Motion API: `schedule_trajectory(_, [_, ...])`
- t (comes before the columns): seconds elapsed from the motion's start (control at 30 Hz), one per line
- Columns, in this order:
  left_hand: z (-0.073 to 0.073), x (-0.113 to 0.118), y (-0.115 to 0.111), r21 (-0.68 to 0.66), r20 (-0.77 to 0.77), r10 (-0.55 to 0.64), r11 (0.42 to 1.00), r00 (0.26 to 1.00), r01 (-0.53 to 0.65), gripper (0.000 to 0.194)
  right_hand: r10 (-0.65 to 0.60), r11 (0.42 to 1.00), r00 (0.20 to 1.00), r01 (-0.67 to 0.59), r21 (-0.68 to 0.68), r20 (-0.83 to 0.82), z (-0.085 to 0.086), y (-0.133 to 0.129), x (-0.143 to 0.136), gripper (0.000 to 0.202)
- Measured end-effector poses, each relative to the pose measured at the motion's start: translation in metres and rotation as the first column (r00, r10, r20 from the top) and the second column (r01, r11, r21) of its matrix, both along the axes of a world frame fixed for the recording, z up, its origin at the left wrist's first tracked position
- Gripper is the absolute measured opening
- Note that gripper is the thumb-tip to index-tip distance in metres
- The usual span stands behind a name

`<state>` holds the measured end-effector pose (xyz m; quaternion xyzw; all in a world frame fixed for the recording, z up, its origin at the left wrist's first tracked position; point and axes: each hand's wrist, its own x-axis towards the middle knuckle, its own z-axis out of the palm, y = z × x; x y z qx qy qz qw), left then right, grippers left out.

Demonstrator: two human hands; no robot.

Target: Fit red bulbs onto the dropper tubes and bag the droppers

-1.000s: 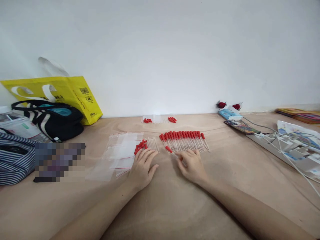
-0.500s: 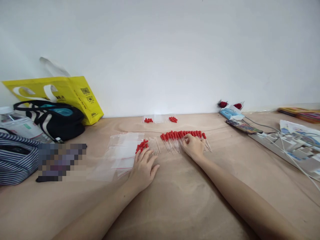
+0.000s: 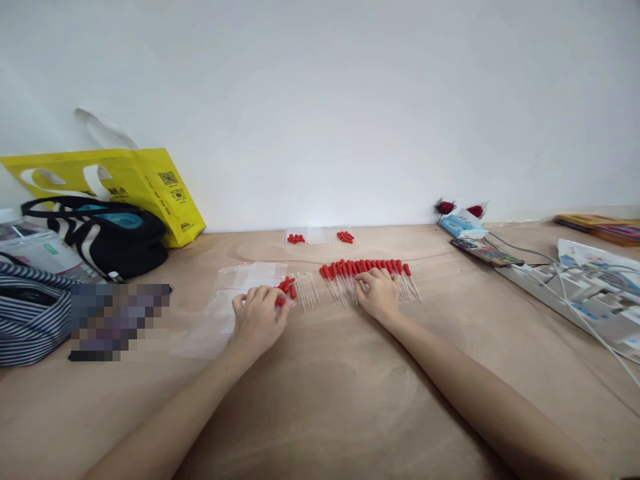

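Observation:
My left hand [image 3: 261,319] is curled over the front of several clear zip bags [image 3: 235,283]. Its thumb and forefinger close round a red rubber bulb [image 3: 280,302]. More loose red bulbs [image 3: 287,285] lie just beyond, partly on a bag. Right of them, bare thin clear tubes [image 3: 306,291] lie side by side. Then comes a row of droppers [image 3: 340,280], clear tubes with red bulbs at the far end. My right hand [image 3: 379,295] rests over the middle of this row, thumb and forefinger bent together at the tubes. Whatever is between those fingertips is hidden.
By the wall lie bags with red bulbs [image 3: 345,237] in them. A yellow bag [image 3: 185,207], a black bag [image 3: 145,247] and a striped bag [image 3: 35,320] stand at left. On the right are a power strip [image 3: 560,307], a cable and a blue packet [image 3: 465,227].
My left hand has shifted left and turned, its spread fingers now curling round a red bulb. My right hand has slid slightly left along the dropper row.

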<state>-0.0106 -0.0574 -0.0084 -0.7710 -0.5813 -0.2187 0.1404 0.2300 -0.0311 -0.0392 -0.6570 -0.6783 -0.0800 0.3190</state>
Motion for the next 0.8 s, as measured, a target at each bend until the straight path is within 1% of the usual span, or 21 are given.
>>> schedule_trajectory(0.1, [0.009, -0.007, 0.02, -0.079, -0.044, 0.062, 0.995, 0.997, -0.065, 0.02, 0.102, 0.993, 0.995, -0.101, -0.057, 0.017, 0.007, -0.004, -0.025, 0.022])
schedule_trajectory(0.17, [0.012, -0.008, 0.032, -0.143, -0.064, 0.071, 0.986, 0.995, -0.08, 0.023, 0.129, 0.984, 0.992, -0.125, -0.128, 0.018, 0.012, -0.004, -0.044, 0.023])
schedule_trajectory(0.23, [0.012, -0.007, 0.041, -0.183, -0.07, 0.078, 0.979, 0.994, -0.09, 0.023, 0.105, 0.973, 0.994, -0.097, -0.208, 0.027, 0.017, 0.0, -0.062, 0.025])
schedule_trajectory(0.3, [0.01, -0.004, 0.047, -0.194, -0.069, 0.086, 0.976, 0.994, -0.098, 0.022, 0.058, 0.955, 0.997, -0.043, -0.294, 0.041, 0.021, 0.005, -0.075, 0.027])
schedule_trajectory(0.4, [0.007, -0.002, 0.051, -0.197, -0.06, 0.088, 0.976, 0.994, -0.098, 0.019, 0.017, 0.918, 0.998, 0.009, -0.397, 0.063, 0.026, 0.013, -0.087, 0.028])
schedule_trajectory(0.47, [0.007, -0.001, 0.052, -0.192, -0.049, 0.08, 0.977, 0.996, -0.088, 0.016, 0.014, 0.897, 0.997, 0.02, -0.442, 0.072, 0.028, 0.016, -0.092, 0.027])
schedule_trajectory(0.57, [0.01, 0.001, 0.05, -0.173, -0.027, 0.054, 0.983, 0.998, -0.058, 0.013, 0.033, 0.866, 0.993, 0.029, -0.499, 0.114, 0.029, 0.019, -0.099, 0.026])
schedule_trajectory(0.67, [0.013, 0.006, 0.041, -0.14, -0.01, 0.011, 0.99, 1.0, -0.012, 0.013, 0.057, 0.859, 0.986, 0.031, -0.511, 0.155, 0.032, 0.017, -0.103, 0.024])
schedule_trajectory(0.73, [0.011, 0.01, 0.03, -0.102, 0.01, -0.058, 0.993, 0.998, 0.059, 0.013, 0.064, 0.87, 0.985, 0.024, -0.493, 0.161, 0.034, 0.011, -0.1, 0.025])
schedule_trajectory(0.8, [0.004, 0.014, 0.016, -0.043, 0.055, -0.201, 0.978, 0.978, 0.203, 0.012, 0.093, 0.896, 0.979, -0.002, -0.444, 0.183, 0.035, 0.001, -0.088, 0.027])
